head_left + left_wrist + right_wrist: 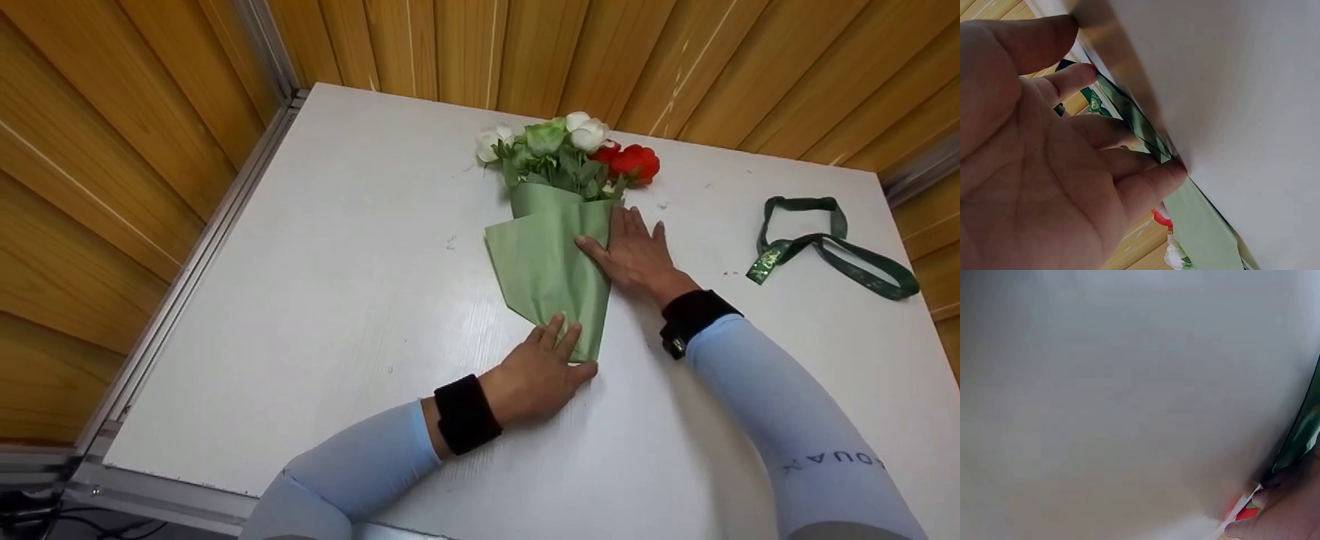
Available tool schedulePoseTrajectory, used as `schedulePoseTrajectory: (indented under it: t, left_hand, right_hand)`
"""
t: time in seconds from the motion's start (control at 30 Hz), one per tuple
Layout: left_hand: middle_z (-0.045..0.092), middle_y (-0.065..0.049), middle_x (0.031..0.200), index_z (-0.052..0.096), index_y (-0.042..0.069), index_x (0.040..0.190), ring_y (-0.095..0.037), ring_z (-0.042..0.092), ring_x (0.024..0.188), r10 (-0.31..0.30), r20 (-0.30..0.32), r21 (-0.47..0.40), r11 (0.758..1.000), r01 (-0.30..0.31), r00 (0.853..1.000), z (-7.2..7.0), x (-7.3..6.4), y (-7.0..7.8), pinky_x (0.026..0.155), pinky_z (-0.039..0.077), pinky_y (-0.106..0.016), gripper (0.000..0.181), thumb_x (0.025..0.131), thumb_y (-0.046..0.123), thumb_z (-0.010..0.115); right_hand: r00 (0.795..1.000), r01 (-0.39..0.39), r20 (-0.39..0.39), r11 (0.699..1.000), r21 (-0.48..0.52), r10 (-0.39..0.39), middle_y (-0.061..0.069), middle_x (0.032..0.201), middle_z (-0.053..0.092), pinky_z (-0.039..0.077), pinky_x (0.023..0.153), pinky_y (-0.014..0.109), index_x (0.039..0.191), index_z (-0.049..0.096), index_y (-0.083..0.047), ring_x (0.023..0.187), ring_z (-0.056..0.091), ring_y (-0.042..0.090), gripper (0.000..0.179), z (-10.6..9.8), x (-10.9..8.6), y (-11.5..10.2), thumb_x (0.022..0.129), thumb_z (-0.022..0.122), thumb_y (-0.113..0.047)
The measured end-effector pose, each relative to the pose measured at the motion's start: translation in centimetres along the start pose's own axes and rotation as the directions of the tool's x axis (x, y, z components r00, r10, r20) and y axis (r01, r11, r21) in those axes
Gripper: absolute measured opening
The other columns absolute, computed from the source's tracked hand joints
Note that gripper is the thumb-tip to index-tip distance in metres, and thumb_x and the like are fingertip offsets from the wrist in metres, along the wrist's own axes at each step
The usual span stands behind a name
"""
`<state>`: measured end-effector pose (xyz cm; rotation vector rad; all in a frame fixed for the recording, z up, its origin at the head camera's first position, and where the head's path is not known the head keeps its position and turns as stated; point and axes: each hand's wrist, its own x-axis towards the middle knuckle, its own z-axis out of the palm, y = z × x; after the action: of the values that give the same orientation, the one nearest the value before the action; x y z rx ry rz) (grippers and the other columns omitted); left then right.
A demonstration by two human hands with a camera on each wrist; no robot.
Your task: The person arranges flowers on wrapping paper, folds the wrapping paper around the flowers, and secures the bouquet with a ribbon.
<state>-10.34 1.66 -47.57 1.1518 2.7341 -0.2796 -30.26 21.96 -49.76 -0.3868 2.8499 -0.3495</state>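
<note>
A bouquet of artificial-looking flowers (546, 139), white, pale green and red, lies on the white table wrapped in light green paper (544, 255). The paper tapers toward the near end, and the stems are hidden inside it. My left hand (534, 381) rests at that narrow end, fingertips on the paper and thumb beside its bottom edge. In the left wrist view, the fingers reach the green paper (1202, 225) close to the tabletop. Along the wrap's right edge lies my right hand (637, 255), fingers spread, thumb over the paper. Only part of that hand shows in the right wrist view.
A dark green ribbon (862, 277) with a glittery end lies loosely looped on the right of the table (322, 285). Wood-plank walls (465, 52) stand behind and on the sides. A metal frame rail (187, 277) runs along the left edge.
</note>
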Motion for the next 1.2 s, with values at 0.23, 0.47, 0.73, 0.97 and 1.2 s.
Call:
schedulePoseTrajectory:
  t: [0.23, 0.47, 0.73, 0.97, 1.2]
  left_hand:
    - [0.041, -0.019, 0.166, 0.049, 0.032, 0.153, -0.043, 0.037, 0.154, 0.007, -0.010, 0.015, 1.000, -0.007, 1.000, -0.4, 0.1, 0.3, 0.119, 0.044, -0.045, 0.040, 0.115, 0.032, 0.036]
    - [0.043, -0.018, 0.165, 0.048, 0.033, 0.153, -0.041, 0.040, 0.153, 0.027, -0.027, 0.043, 0.999, -0.026, 0.999, -0.5, 0.3, 0.9, 0.117, 0.045, -0.042, 0.040, 0.114, 0.034, 0.040]
    - [0.041, -0.018, 0.166, 0.049, 0.033, 0.151, -0.041, 0.037, 0.155, 0.031, -0.025, -0.023, 0.999, -0.032, 0.999, -0.7, 0.8, 1.1, 0.120, 0.042, -0.043, 0.039, 0.113, 0.036, 0.045]
    - [0.051, -0.019, 0.155, 0.059, 0.029, 0.144, -0.040, 0.052, 0.141, 0.070, -0.152, -0.175, 0.980, -0.097, 0.986, -0.7, 1.0, -1.0, 0.111, 0.051, -0.042, 0.039, 0.106, 0.030, 0.063]
    - [0.068, -0.010, 0.119, 0.073, 0.016, 0.122, -0.029, 0.062, 0.103, -0.088, -0.324, -0.339, 0.941, -0.029, 0.942, -1.6, 2.2, -3.9, 0.089, 0.054, -0.036, 0.024, 0.100, 0.012, 0.065]
  right_hand:
    - [1.000, -0.026, 0.012, 0.999, -0.030, 0.026, 0.032, 0.173, 0.006, -0.005, 0.122, 0.075, 0.167, -0.003, 0.003, 0.162, 0.000, 0.047, 0.118, -0.9, 0.5, 0.1, 0.096, 0.022, -0.088]
    - [0.999, -0.054, -0.011, 0.996, -0.069, 0.053, 0.031, 0.172, 0.013, -0.005, 0.119, 0.079, 0.168, -0.001, -0.001, 0.162, 0.003, 0.048, 0.116, -2.2, 1.3, 1.0, 0.095, 0.022, -0.089]
    - [0.994, -0.103, 0.033, 0.988, 0.117, 0.100, 0.031, 0.173, 0.007, 0.002, 0.124, 0.074, 0.167, -0.009, -0.002, 0.161, 0.004, 0.049, 0.112, -3.8, 1.0, 2.7, 0.098, 0.019, -0.085]
    - [0.991, -0.007, -0.127, 0.959, 0.284, 0.044, 0.029, 0.172, 0.020, 0.021, 0.127, 0.061, 0.168, 0.009, 0.000, 0.158, 0.022, 0.049, 0.091, -2.2, -2.9, 2.1, 0.109, 0.027, -0.067]
    - [0.989, 0.054, -0.151, 0.948, 0.315, -0.006, 0.029, 0.168, 0.029, 0.023, 0.127, 0.059, 0.165, 0.022, 0.004, 0.157, 0.027, 0.046, 0.082, -0.3, -6.5, 0.4, 0.111, 0.036, -0.058]
